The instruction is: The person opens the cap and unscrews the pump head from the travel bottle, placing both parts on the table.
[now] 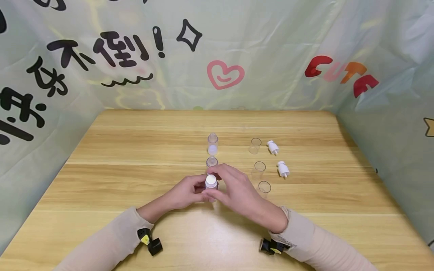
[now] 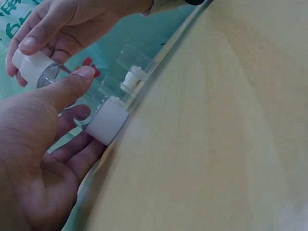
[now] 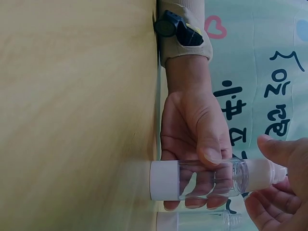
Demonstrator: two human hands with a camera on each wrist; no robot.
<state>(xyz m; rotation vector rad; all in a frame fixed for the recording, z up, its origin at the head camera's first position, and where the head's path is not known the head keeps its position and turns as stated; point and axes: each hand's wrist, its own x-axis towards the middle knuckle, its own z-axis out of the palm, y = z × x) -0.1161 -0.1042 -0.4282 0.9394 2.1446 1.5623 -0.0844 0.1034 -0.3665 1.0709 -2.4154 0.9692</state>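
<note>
A clear bottle with a white base (image 3: 164, 180) stands upright on the table, gripped round its body by my left hand (image 1: 184, 192). In the right wrist view, the left thumb lies across the clear wall and the fingers show behind it. On the bottle's neck sits a white pump top (image 1: 211, 181). My right hand (image 1: 240, 192) holds this top between thumb and fingers, as the left wrist view shows. Behind the hands stand two similar clear bottles without pump tops, a nearer one (image 1: 211, 162) and a farther one (image 1: 212, 145).
To the right stand three clear caps: a far one (image 1: 255, 146), a middle one (image 1: 259, 170) and a near one (image 1: 264, 187). Beside them lie two loose white pump tops, one far (image 1: 272, 147), one nearer (image 1: 283, 169). A printed curtain (image 1: 271, 86) encloses the wooden table (image 1: 135, 150).
</note>
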